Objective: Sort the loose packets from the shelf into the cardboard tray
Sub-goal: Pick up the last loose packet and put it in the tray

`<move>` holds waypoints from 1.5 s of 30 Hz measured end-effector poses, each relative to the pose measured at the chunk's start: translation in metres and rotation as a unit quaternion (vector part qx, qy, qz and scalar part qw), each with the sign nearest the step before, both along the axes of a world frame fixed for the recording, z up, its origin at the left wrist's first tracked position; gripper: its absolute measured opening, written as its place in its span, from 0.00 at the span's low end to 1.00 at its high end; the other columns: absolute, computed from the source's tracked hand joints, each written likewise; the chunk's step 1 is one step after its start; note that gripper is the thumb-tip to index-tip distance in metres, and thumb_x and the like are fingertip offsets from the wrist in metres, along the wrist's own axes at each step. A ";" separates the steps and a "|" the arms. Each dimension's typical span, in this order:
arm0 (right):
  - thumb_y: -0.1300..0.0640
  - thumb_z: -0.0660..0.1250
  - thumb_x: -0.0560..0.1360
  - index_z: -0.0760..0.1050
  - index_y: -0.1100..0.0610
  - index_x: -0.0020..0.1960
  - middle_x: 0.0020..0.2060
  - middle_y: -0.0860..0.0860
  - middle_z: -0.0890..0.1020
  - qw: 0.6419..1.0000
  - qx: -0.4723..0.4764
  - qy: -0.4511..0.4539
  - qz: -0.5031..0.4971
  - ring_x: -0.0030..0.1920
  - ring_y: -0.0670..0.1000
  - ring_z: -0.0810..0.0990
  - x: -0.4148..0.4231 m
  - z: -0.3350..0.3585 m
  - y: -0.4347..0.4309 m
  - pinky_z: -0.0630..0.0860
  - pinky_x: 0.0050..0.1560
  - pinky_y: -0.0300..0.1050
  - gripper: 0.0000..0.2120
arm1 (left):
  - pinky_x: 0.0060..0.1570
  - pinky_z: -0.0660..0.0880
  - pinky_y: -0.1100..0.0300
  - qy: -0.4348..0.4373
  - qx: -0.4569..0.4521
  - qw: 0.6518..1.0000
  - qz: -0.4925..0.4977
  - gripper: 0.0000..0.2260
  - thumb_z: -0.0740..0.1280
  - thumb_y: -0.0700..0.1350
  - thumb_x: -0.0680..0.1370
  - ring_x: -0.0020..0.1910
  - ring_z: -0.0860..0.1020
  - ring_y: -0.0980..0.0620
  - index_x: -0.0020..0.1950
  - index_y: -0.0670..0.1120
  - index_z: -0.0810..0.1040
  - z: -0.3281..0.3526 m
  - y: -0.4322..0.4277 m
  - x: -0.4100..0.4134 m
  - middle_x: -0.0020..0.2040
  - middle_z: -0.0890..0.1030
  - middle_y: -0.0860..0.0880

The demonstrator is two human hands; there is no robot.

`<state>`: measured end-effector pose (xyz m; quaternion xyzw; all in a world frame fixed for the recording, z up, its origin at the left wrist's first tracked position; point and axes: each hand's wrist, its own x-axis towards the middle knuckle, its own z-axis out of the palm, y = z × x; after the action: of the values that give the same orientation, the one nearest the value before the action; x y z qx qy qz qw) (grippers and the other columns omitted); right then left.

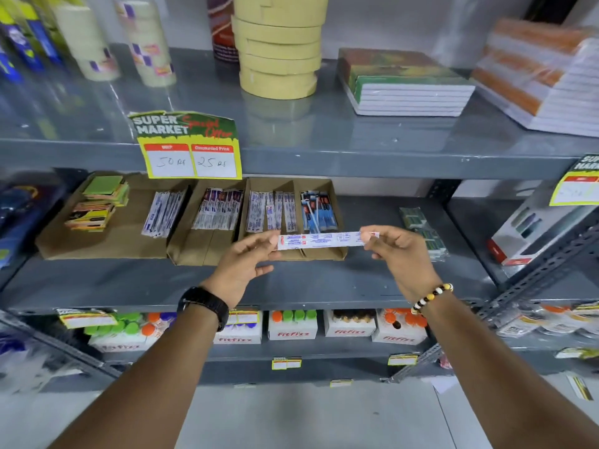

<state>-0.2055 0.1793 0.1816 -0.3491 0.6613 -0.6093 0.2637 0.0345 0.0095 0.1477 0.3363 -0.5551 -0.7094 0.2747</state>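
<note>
Both hands pinch one long packet (327, 240) level, left hand (246, 259) and right hand (400, 254) at its ends, just before the cardboard tray (324, 254). Better to match its print to a compartment (white-blue strips sit middle). Beyond, a tag (191, 150) reads "SUPER MARKET", "50 rs", "25 rs"

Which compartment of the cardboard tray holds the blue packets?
The rightmost compartment: its packets are dark blue, while the other compartments hold white ones.
</note>
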 end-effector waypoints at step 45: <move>0.62 0.73 0.74 0.79 0.52 0.37 0.40 0.55 0.87 0.980 0.171 -0.081 -0.052 0.44 0.54 0.87 0.073 -0.066 -0.176 0.84 0.48 0.47 0.09 | 0.78 0.54 0.43 -0.389 -0.593 0.699 -0.095 0.31 0.56 0.55 0.81 0.79 0.59 0.39 0.77 0.37 0.62 -0.145 -0.023 0.003 0.78 0.65 0.38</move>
<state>-0.1326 0.0029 0.1155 -0.2131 0.7495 -0.5262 0.3405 0.0378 -0.0135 0.0027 0.2950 -0.9474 -0.0617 0.1081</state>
